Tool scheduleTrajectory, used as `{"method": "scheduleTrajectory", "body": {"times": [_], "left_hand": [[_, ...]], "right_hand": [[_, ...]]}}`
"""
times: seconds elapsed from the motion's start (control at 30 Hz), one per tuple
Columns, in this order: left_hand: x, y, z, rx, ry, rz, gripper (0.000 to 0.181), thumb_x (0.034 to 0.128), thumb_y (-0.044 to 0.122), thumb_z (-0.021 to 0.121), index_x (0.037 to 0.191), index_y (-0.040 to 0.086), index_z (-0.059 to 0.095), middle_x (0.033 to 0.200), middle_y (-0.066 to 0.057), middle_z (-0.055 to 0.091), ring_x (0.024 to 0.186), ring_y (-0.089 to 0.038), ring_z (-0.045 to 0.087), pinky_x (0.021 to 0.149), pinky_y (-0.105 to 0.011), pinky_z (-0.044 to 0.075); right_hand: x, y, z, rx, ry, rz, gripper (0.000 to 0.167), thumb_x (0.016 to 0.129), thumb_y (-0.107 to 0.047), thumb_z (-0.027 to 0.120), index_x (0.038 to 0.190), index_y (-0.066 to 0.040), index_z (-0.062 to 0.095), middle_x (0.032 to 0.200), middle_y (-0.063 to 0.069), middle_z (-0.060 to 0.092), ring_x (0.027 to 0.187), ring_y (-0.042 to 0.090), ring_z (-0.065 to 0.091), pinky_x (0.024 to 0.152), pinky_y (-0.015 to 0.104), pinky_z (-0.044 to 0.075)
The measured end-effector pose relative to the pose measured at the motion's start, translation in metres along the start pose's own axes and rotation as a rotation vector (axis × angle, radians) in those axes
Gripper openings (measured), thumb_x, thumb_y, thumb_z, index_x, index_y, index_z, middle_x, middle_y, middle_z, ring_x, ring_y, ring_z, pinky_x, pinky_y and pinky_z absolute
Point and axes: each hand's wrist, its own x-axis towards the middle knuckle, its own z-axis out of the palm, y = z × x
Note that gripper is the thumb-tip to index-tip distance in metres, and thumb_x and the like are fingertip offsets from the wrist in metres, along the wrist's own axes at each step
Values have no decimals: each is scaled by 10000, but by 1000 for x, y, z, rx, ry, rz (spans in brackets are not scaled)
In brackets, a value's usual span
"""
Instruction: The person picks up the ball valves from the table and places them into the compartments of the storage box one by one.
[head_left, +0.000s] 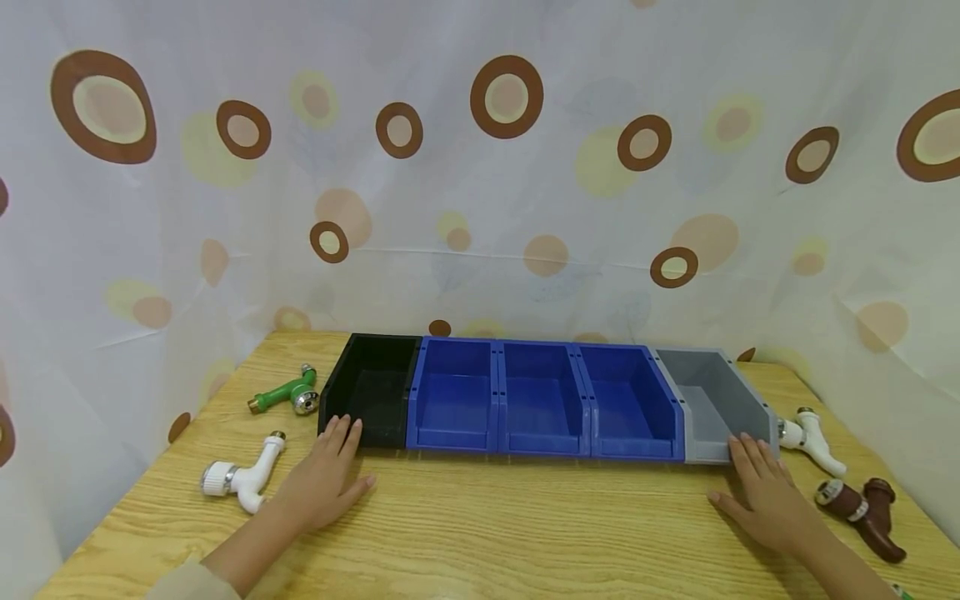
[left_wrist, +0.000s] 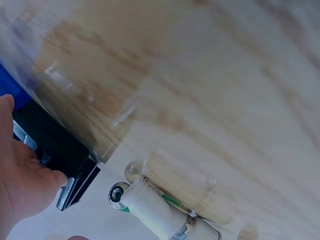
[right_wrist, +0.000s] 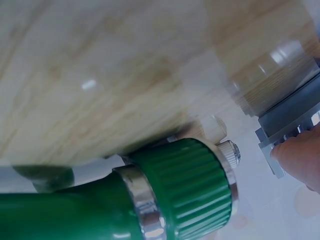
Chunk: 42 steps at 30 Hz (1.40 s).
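In the head view a row of bins stands on the table: a black bin (head_left: 375, 392) at the left end, three blue bins (head_left: 457, 400) between, a grey bin (head_left: 708, 417) at the right end. My left hand (head_left: 318, 487) lies with straight fingers against the black bin's front left corner. Fingertips of my right hand (head_left: 768, 500) touch the front of the grey bin near its right corner. The left wrist view shows the left hand (left_wrist: 25, 180) at the black bin (left_wrist: 55, 140). In the right wrist view, the right hand (right_wrist: 300, 157) touches the grey bin (right_wrist: 290, 112).
Left of the bins lie a green tap (head_left: 288, 392) and a white tap (head_left: 247, 475). To the right are another white tap (head_left: 813, 442) and a brown tap (head_left: 862, 512). A large green tap (right_wrist: 180, 187) shows close in the right wrist view. A patterned curtain (head_left: 450, 183) hangs behind.
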Motion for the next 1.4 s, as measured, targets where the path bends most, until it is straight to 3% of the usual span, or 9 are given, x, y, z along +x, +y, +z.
{"method": "scheduleTrajectory", "body": {"times": [0.2, 0.5, 0.9, 1.4], "left_hand": [[-1, 0, 1, -4, 3, 13, 737, 908, 380, 548, 1397, -112, 300, 1440, -326, 291, 1361, -466, 230, 1075, -551, 287], [-6, 0, -3, -21, -19, 17, 733, 912, 372, 545, 1399, -113, 293, 1448, -326, 275, 1363, -473, 212, 1073, -559, 281], [-9, -1, -3, -9, -24, 9, 738, 906, 378, 549, 1407, -98, 291, 1456, -315, 271, 1368, -459, 219, 1075, -543, 292], [-13, 0, -8, -29, -34, 1, 731, 914, 385, 538, 1411, -89, 291, 1459, -310, 270, 1368, -460, 218, 1064, -554, 299]], "right_hand": [[-2, 1, 2, -28, 41, -36, 812, 918, -325, 559, 1398, 181, 144, 1372, 470, 199, 1323, 582, 57, 1102, 607, -49], [-5, -3, -3, -28, 15, -20, 814, 907, -322, 576, 1384, 197, 169, 1374, 467, 203, 1314, 588, 91, 1087, 639, 11], [-12, -1, 4, -46, 79, -63, 790, 903, -305, 584, 1375, 199, 201, 1353, 460, 258, 1352, 545, 54, 1113, 580, -56], [-15, -4, -1, -14, 17, -18, 810, 904, -322, 580, 1385, 194, 183, 1376, 458, 215, 1336, 568, 42, 1037, 695, 63]]}}
